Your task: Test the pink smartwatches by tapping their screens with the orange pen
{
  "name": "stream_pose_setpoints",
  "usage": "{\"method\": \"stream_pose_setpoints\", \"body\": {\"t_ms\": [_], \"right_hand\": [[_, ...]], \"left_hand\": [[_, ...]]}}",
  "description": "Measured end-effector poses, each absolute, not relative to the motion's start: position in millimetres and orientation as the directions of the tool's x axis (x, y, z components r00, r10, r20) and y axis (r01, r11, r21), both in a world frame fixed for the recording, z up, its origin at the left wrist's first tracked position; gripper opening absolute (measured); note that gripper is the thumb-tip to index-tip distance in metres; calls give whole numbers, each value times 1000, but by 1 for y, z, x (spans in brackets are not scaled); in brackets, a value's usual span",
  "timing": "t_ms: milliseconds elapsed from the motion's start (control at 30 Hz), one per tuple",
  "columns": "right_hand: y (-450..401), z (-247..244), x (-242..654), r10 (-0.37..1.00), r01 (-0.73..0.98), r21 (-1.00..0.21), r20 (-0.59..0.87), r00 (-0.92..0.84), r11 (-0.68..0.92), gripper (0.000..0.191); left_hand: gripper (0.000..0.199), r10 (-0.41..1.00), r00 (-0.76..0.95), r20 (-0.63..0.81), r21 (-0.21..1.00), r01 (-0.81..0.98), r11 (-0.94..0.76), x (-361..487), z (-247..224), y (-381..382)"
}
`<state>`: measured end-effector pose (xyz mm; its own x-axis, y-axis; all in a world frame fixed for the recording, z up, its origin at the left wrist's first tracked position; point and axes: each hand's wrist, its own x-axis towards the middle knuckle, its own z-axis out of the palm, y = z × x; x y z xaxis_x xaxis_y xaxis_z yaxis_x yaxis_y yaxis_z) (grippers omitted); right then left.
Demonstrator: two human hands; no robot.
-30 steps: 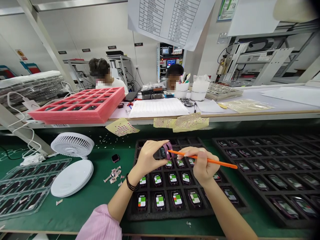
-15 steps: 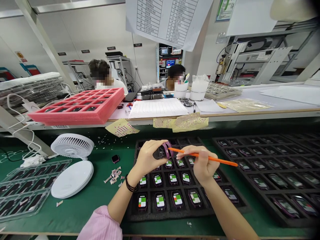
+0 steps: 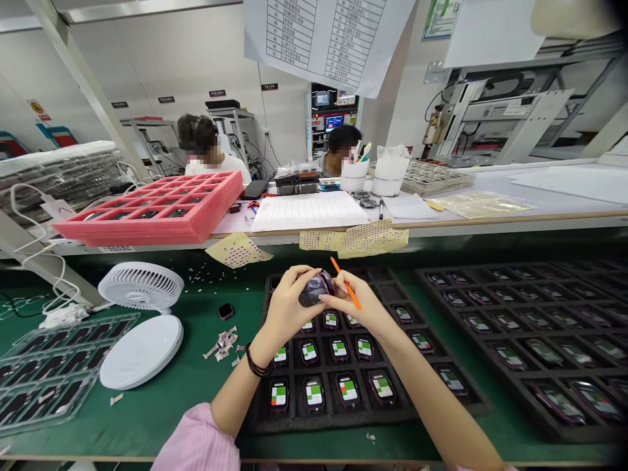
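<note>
My left hand (image 3: 284,307) is closed around a dark smartwatch body (image 3: 314,292) with a purple edge, held tilted above the black foam tray (image 3: 304,426). My right hand (image 3: 366,302) has an orange stick (image 3: 351,293) tucked in it, pointing up and away. Its fingertips also touch the right edge of the watch. Below, several watches (image 3: 339,349) with lit green-and-white screens lie in the tray's compartments. My fingers partly cover the held watch.
Left of the tray are a small dark watch (image 3: 226,311), a heap of small strips (image 3: 224,343), a white fan (image 3: 140,350) and clear plastic trays (image 3: 73,399). Another black foam tray (image 3: 527,409) lies right. A pink foam tray (image 3: 196,226) sits on the shelf; two people are beyond.
The orange stick has swung from nearly level to steep in my right hand, which has moved left onto the watch. The watch has turned, showing its dark broad face.
</note>
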<state>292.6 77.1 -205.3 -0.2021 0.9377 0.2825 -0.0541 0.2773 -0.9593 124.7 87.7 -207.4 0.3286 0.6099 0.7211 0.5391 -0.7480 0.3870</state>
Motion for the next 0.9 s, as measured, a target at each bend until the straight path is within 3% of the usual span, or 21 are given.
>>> {"method": "stream_pose_setpoints", "body": {"t_ms": [200,433,900], "right_hand": [[77,-203,293,956,-299,-945,204,-210,136,51],[76,-202,293,962,-299,-945,195,-192,132,52],[73,-202,288,962,-340,-925,231,-142,172,49]], "left_hand": [[50,620,302,724,462,453,-762,125,-201,83],[38,587,292,755,451,418,-789,124,-198,81],[40,595,238,768,498,363,-787,126,-202,82]]}}
